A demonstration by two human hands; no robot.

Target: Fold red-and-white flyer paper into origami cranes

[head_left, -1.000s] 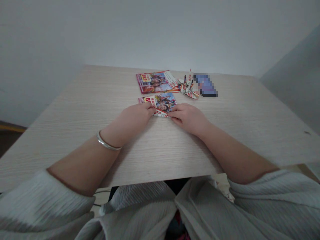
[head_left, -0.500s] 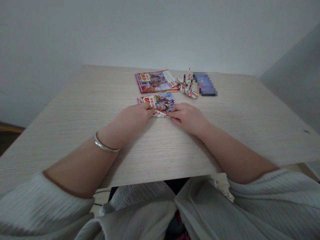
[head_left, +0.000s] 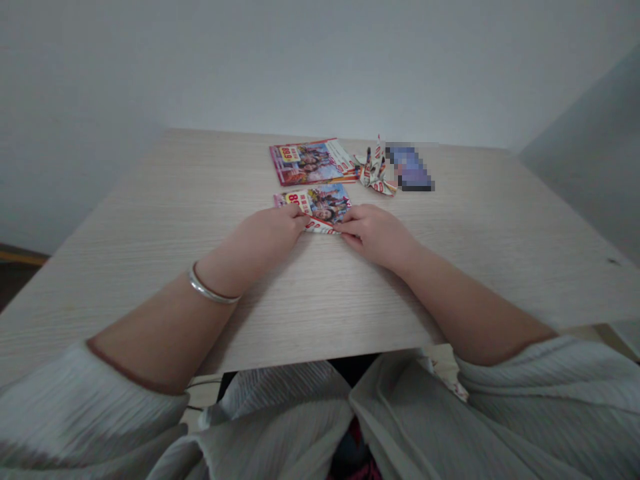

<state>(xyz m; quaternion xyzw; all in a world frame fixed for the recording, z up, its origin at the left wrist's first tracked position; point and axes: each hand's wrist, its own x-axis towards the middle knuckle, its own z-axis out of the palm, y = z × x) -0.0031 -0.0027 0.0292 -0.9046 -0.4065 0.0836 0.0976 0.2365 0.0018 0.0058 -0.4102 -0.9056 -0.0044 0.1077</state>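
A printed paper flyer (head_left: 327,200) lies on the table in front of me, its near edge turned up into a narrow white-and-red strip. My left hand (head_left: 277,230) pinches the left part of that folded strip between thumb and fingers. On the right part, my right hand (head_left: 373,233) presses and grips the same fold with its fingertips. The flyer's lower corners are hidden under both hands. A silver bangle (head_left: 210,288) circles my left wrist.
Behind the flyer lies a stack of similar flyers (head_left: 305,167). To its right stands a folded paper figure (head_left: 376,175), beside a blurred-out, phone-like flat object (head_left: 413,168). The pale wooden table (head_left: 175,193) meets a wall at the back.
Almost nothing differs. Both hands keep their hold on the flyer's folded edge, and the whole view has shifted very slightly.
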